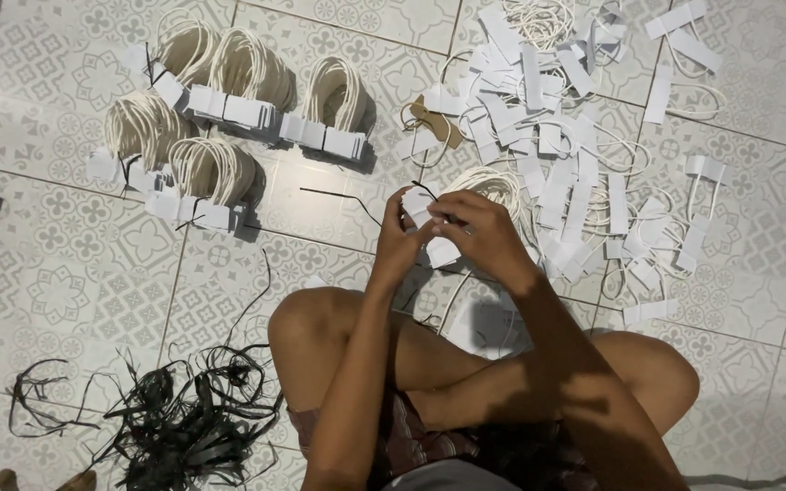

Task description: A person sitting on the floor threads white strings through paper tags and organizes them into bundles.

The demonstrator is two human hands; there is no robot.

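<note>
White paper tags with cord loops (429,211) sit in a small stack between our two hands, just above our crossed legs and over the tiled floor (75,273). Our left hand (402,238) has its grip closed on the near side of the stack, fingers pinched together on the paper. Our right hand (482,232) has its grip clamped on the top of the same stack, with the fingers curled over it. We see a thin black strip (343,195) lying on the floor just beside the stack, and it seems to run up to it. Cream cord loops (495,186) poke out behind our hands. To the right lies a big messy heap of loose tags and cords (575,136), spread wide over the tiles. To the far left we see five neat bundles of tags (220,109), each one tied, set near each other. Down by our left knee lies a tangle of black strips (184,418), well apart from the bundles.
</note>
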